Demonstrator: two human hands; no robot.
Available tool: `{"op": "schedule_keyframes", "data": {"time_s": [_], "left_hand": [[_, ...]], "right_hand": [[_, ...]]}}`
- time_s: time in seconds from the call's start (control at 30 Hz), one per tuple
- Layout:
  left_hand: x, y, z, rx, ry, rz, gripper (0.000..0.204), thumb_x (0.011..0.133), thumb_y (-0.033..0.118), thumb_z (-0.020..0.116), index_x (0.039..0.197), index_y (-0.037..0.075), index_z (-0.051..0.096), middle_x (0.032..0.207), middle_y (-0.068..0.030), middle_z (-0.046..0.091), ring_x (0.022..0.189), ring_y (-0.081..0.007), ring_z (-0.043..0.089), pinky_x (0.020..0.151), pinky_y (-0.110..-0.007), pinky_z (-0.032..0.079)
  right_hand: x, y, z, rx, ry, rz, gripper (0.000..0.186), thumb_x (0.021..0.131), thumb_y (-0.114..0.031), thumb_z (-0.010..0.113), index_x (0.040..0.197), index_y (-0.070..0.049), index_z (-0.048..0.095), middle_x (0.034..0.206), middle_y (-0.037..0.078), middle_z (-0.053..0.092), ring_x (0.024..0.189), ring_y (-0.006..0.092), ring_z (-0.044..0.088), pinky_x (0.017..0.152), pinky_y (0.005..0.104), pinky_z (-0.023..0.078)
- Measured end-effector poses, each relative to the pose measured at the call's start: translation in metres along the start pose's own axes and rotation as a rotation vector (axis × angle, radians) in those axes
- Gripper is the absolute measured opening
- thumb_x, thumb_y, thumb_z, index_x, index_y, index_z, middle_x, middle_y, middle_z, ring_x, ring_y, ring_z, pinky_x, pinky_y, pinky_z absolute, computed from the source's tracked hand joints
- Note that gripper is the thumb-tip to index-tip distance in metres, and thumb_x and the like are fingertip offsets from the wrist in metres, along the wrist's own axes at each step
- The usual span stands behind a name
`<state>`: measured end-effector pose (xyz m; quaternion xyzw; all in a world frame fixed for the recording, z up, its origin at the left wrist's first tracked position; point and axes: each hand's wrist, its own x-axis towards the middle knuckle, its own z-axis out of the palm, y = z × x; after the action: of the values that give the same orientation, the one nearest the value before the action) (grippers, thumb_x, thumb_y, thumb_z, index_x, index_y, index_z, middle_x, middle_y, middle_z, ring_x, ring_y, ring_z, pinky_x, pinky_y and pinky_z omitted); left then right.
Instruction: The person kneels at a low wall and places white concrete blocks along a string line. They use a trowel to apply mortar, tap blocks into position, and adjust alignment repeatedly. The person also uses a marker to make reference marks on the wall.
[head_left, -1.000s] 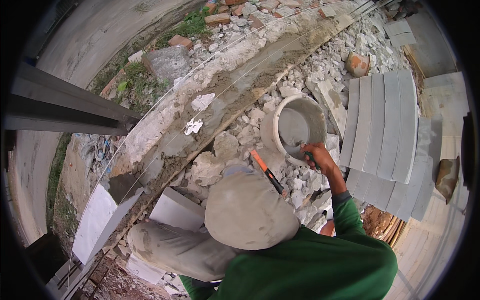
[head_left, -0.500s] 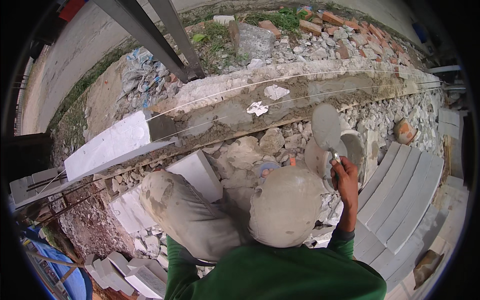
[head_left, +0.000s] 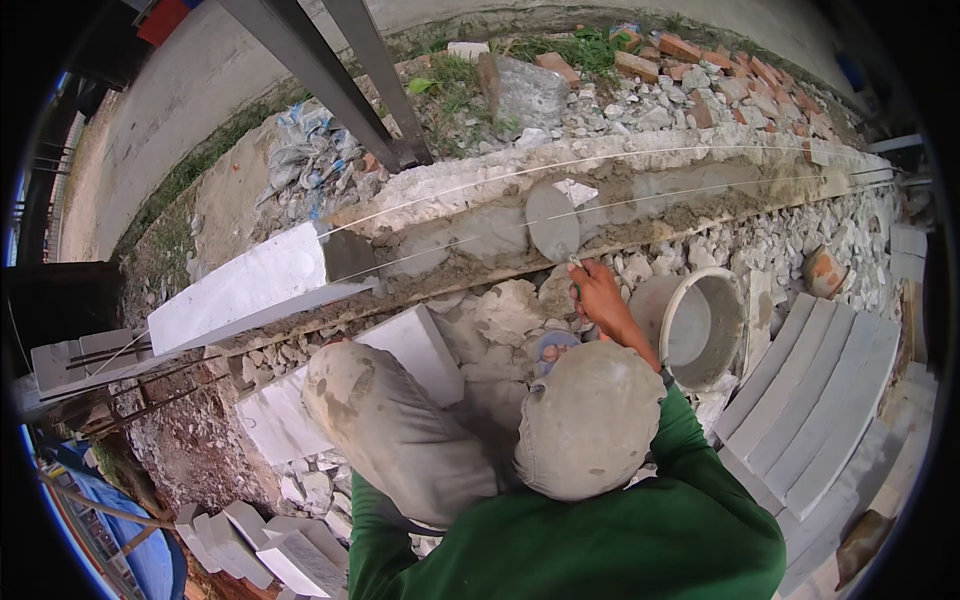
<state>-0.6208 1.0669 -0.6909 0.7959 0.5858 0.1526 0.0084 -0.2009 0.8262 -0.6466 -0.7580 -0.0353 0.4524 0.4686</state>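
Observation:
My right hand (head_left: 598, 292) grips the handle of a trowel (head_left: 552, 222). Its round, mortar-coated blade lies flat on the wet grey mortar bed (head_left: 650, 192) on top of a low wall. Two taut string lines (head_left: 700, 152) run along the wall over the mortar. A white block (head_left: 238, 290) is laid on the wall to the left of the trowel. A grey mortar bucket (head_left: 735, 300) stands just right of my hand. My left hand is hidden below my cap (head_left: 588, 420) and bent knee (head_left: 385, 420).
Broken stone rubble (head_left: 500, 310) covers the ground before the wall. A stack of grey slabs (head_left: 820, 400) lies at the right, and more white blocks (head_left: 270, 540) at lower left. Dark metal posts (head_left: 340, 80) rise behind the wall, with bricks (head_left: 690, 50) and weeds beyond.
My right hand has carried the trowel from the bucket up and left onto the mortar bed. The view has swung, so the wall now runs across the frame.

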Motion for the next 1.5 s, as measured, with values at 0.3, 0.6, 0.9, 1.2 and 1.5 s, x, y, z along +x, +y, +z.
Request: {"op": "schedule_keyframes", "data": {"time_s": [0.3,0.6,0.9,1.2,1.5], "left_hand": [[0.000,-0.001,-0.005,0.010,-0.015,0.018,0.031,0.108,0.030,0.052,0.126,0.010,0.068,0.125,-0.0147,0.067,0.115,-0.0376,0.061,0.101,-0.052,0.046],[-0.004,-0.008,-0.008,0.019,-0.021,0.017,0.031,0.108,0.030,0.051,0.125,0.010,0.068,0.124,-0.0149,0.068,0.114,-0.0376,0.061,0.101,-0.052,0.046],[0.006,-0.012,-0.010,0.017,-0.060,0.091,0.031,0.109,0.030,0.050,0.124,0.010,0.068,0.123,-0.0150,0.068,0.113,-0.0376,0.062,0.100,-0.052,0.046],[0.017,-0.006,-0.004,-0.006,-0.077,0.148,0.031,0.109,0.030,0.049,0.124,0.009,0.068,0.122,-0.0151,0.068,0.113,-0.0376,0.062,0.100,-0.052,0.047],[0.017,0.003,0.004,0.012,-0.110,0.152,0.032,0.110,0.030,0.048,0.123,0.009,0.068,0.121,-0.0153,0.069,0.112,-0.0377,0.063,0.099,-0.052,0.047]], "right_hand": [[0.017,-0.022,0.157,-0.620,-0.317,-0.509,0.047,0.109,-0.034,0.053,0.108,0.013,0.060,0.093,0.033,0.071,0.086,0.0484,0.073,0.079,0.0572,0.057],[-0.029,-0.009,-0.024,-0.607,0.367,-0.210,0.054,0.107,-0.036,0.054,0.122,0.015,0.062,0.095,0.032,0.071,0.096,0.0517,0.068,0.087,0.0560,0.052],[-0.250,-0.005,-0.166,-0.562,0.670,0.128,0.034,0.100,-0.030,0.067,0.121,-0.003,0.070,0.085,0.018,0.072,0.071,0.0325,0.069,0.067,0.0430,0.051],[-0.149,0.117,-0.186,-0.883,0.607,0.054,0.035,0.092,-0.028,0.070,0.106,0.003,0.075,0.091,0.028,0.073,0.085,0.0473,0.071,0.080,0.0509,0.058],[-0.201,0.108,-0.196,0.271,0.420,0.208,0.023,0.099,-0.032,0.069,0.091,-0.012,0.061,0.061,-0.003,0.052,0.039,0.0077,0.043,0.034,0.0267,0.029]]}}
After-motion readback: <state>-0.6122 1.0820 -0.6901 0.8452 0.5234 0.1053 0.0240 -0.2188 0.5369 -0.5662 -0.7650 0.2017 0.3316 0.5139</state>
